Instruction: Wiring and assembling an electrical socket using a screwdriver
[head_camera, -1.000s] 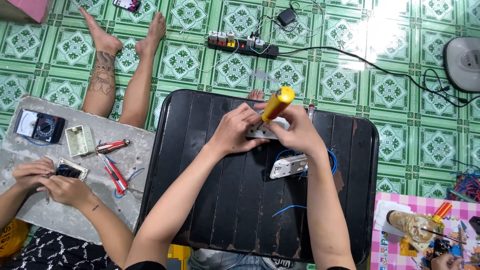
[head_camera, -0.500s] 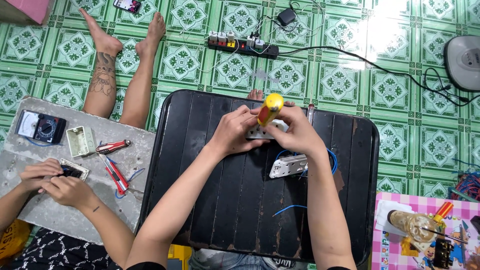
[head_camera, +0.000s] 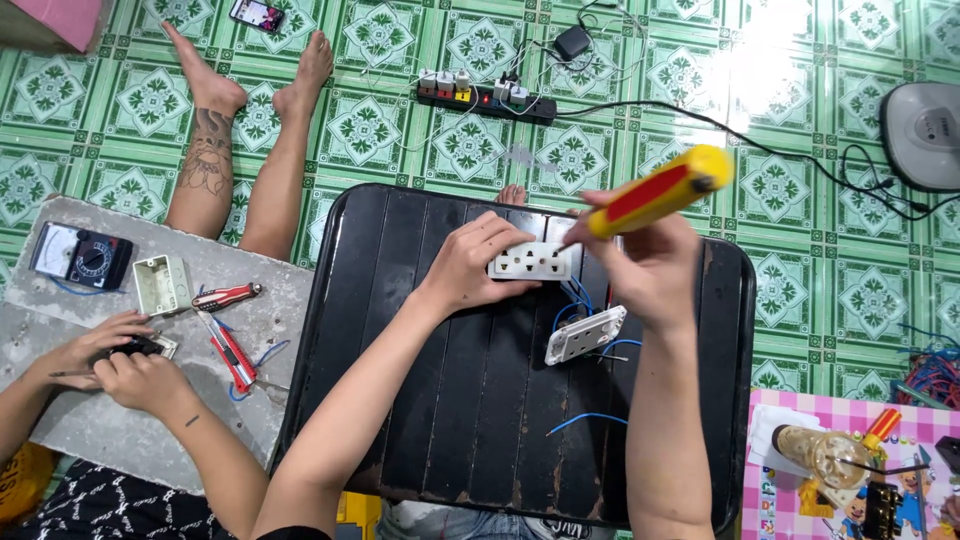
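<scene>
On a black slatted board (head_camera: 470, 400) my left hand (head_camera: 472, 262) pins down a white wall socket (head_camera: 530, 262) by its left end. My right hand (head_camera: 640, 265) grips a screwdriver with a yellow and red handle (head_camera: 660, 190), its tip at the socket's right end. A second white socket (head_camera: 585, 334) lies just below, tilted, joined by blue wires (head_camera: 575, 300). Another loose blue wire (head_camera: 585, 420) lies lower on the board.
To the left another person's hands (head_camera: 110, 360) work on a small part on a grey slab (head_camera: 120, 420) with a multimeter (head_camera: 80, 256), a white box (head_camera: 162, 284) and red-handled tools (head_camera: 228, 340). A power strip (head_camera: 485, 97) and cables lie on the green tiled floor.
The screwdriver handle has swung from upright over the socket to tilted right and closer to the camera. My left hand stays on the socket.
</scene>
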